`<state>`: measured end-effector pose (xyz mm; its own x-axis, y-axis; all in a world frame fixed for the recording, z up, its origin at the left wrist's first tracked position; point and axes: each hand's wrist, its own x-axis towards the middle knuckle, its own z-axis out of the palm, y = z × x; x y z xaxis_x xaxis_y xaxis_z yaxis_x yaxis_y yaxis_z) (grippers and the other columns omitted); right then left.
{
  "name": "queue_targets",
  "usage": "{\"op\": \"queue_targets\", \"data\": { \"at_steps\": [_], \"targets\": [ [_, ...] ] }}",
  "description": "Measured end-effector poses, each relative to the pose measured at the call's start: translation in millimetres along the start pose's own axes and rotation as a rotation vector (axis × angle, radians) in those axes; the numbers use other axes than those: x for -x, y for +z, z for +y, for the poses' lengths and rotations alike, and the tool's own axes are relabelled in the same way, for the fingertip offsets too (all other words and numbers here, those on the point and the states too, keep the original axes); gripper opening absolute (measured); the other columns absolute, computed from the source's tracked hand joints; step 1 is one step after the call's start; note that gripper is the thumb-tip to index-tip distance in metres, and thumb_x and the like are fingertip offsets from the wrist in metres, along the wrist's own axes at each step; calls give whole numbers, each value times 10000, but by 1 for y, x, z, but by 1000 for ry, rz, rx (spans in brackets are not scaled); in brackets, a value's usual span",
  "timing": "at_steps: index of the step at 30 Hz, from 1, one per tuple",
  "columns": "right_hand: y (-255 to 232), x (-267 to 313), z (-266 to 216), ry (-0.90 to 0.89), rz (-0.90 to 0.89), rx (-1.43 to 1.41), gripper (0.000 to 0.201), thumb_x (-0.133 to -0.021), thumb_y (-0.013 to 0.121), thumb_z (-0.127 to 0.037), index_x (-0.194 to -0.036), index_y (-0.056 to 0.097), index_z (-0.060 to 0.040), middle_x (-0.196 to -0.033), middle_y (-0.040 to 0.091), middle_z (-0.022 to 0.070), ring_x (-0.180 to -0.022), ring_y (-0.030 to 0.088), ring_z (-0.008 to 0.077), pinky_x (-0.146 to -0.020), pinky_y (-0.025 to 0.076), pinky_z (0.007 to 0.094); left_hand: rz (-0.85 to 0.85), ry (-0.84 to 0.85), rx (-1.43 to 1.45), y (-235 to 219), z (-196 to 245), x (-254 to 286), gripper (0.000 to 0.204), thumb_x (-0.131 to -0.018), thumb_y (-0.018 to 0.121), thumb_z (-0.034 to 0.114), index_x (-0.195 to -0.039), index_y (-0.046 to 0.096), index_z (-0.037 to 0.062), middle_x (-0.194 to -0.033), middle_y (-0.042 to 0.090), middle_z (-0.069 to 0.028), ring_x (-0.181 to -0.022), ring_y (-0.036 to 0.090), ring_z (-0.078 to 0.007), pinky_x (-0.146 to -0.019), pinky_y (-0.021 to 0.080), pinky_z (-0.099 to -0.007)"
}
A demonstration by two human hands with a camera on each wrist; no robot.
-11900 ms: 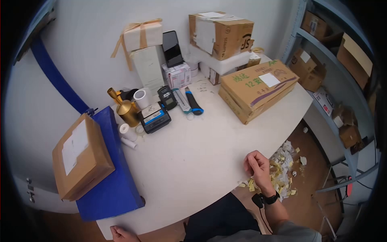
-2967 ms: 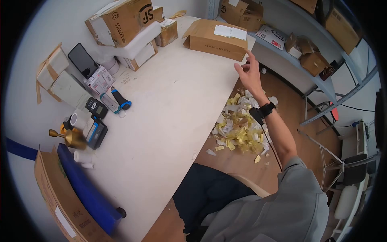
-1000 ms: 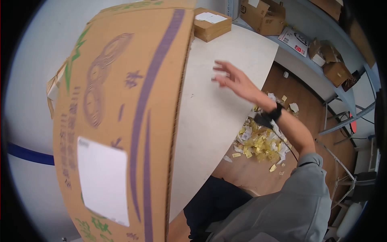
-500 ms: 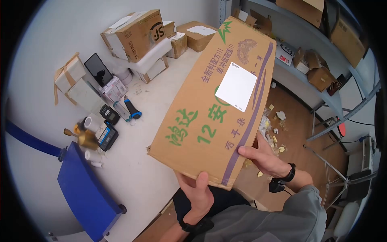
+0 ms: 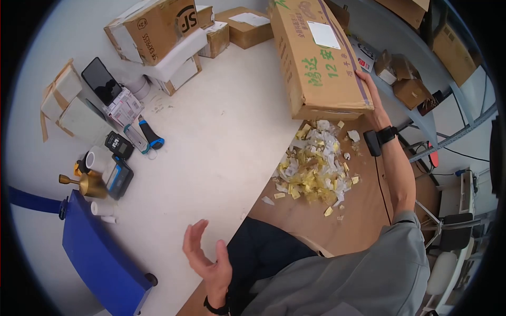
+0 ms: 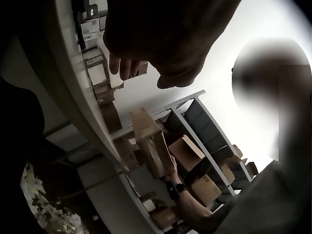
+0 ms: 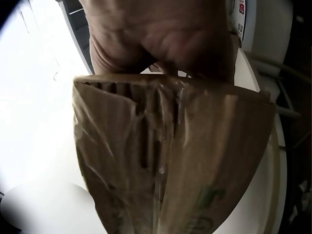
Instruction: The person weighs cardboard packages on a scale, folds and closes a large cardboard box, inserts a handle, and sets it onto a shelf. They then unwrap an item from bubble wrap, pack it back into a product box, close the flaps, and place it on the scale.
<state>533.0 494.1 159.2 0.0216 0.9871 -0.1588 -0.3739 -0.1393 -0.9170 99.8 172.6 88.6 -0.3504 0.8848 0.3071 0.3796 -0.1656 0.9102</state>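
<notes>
A long brown cardboard box (image 5: 322, 68) with green and purple print and a white label is at the right side of the white table (image 5: 211, 142), tilted, its near end over the table's edge. My right hand (image 5: 373, 100) grips its right side, the thumb on the top face. In the right wrist view, that hand (image 7: 161, 34) is behind the box's crinkled, taped end (image 7: 156, 151). My left hand (image 5: 211, 263) is over the near table edge, fingers loosely curved, holding nothing. The left wrist view shows the left hand (image 6: 165, 44) dark, with the box (image 6: 152, 139) beyond.
A flat brown box (image 5: 245, 26) and an SF carton (image 5: 158, 31) stand at the back. Tools, including a blue-black knife (image 5: 152, 134), and a brass pot (image 5: 89, 183) are at left by a blue stand (image 5: 100, 253). Paper scraps (image 5: 316, 163) litter the floor; shelves (image 5: 421, 105) are right.
The long box came off the blue stand, was held by both hands half a second ago, and has moved to the back right. My left hand has let go of it.
</notes>
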Motion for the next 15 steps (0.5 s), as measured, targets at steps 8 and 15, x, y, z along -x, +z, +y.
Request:
{"op": "queue_targets", "data": {
  "at_steps": [8, 15],
  "targets": [
    [7, -37, 50, 5, 127, -10, 520, -989, 700, -382, -1347, 606, -17, -1255, 730, 112, -1067, 734, 206, -953, 586, 322, 143, -255, -204, -41, -35, 22, 623, -988, 605, 63, -1558, 363, -4, -1428, 573, -223, -1371, 526, -334, -1195, 346, -487],
    [59, -98, 44, 147, 29, 622, 729, -1019, 607, -502, -1518, 478, 14, -1344, 661, 161, -1121, 705, 270, -910, 627, 400, 28, -191, -465, -36, -29, 21, 591, -989, 608, 34, -1542, 408, -22, -1441, 570, -229, -1388, 522, -342, -1193, 351, -474]
  ]
}}
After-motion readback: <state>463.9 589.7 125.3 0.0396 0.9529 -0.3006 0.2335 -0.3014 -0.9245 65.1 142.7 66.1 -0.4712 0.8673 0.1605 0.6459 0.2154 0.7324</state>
